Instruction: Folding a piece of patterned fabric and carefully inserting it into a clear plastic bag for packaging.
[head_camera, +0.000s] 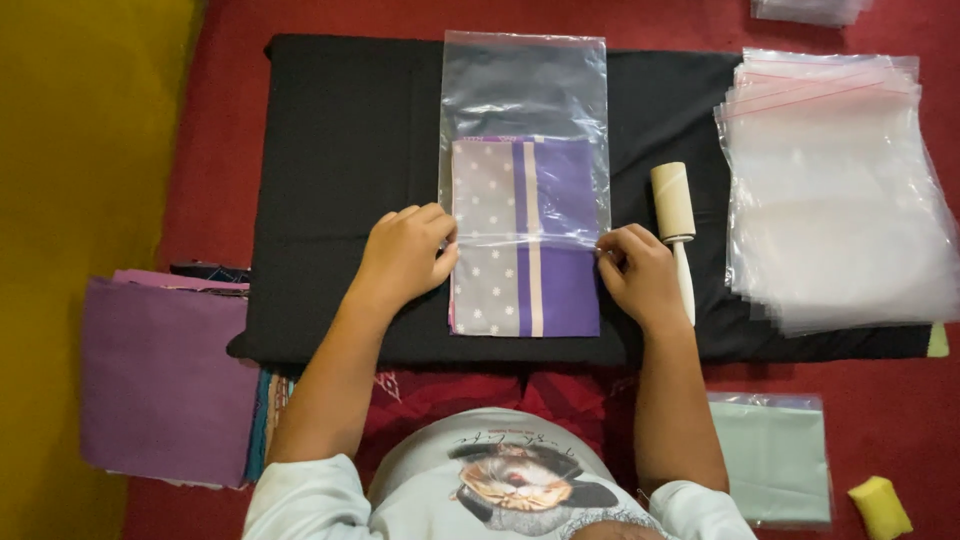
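Nearest my camera sat the person's pale shirt with its printed picture (505, 480), and beyond it both forearms reached forward over a black cloth (350, 150) spread on the red floor (880, 400). Between the hands lay a folded purple cloth with a grey dotted panel and a pale stripe (525, 235), its long axis running straight away from the body. Its far half sat inside a clear plastic bag (525, 95), while the near half stuck out toward the person. The bag's open edge crossed the cloth from side to side, level with both hands. The left hand (405, 255) pressed at that edge on the cloth's left side; the right hand (640, 272) met it on the right. Both were about equally near. Each grip looked curled, fingers drawn together on the bag's edge, though I couldn't tell for sure whether they pinched the plastic or only pressed it. A lint roller (677, 225) lay just beside the right hand. A stack of clear bags (835, 190) lay further right, a purple pile of cloths (165, 380) at left
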